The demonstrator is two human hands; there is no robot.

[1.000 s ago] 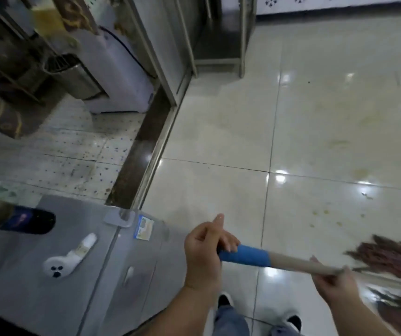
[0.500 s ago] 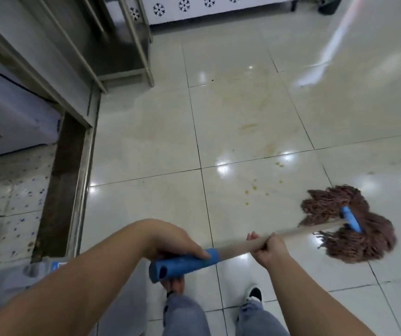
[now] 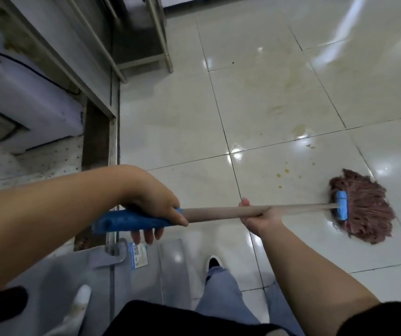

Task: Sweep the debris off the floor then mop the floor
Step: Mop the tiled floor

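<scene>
While the left hand [image 3: 157, 204] curls its fingers around the blue plastic grip [image 3: 131, 220] at the near end of the mop, the right hand [image 3: 258, 215] wraps the smooth, round wooden shaft [image 3: 214, 212] a little further along, palm turned up. Beyond the right hand, the shaft runs to a blue plastic clamp [image 3: 342, 207], and there the mop head [image 3: 366, 209], a flat bunch of reddish-brown yarn strings, lies spread on the floor [image 3: 279, 98]. The floor is of glossy, pale square tiles with dark thin joints, and it shines wet around the strings. Small yellowish spots [image 3: 285, 170] lie on the tile just beside the mop head, above the shaft. Below the left hand stands a grey plastic lid [image 3: 146, 270] with a paper label.
</scene>
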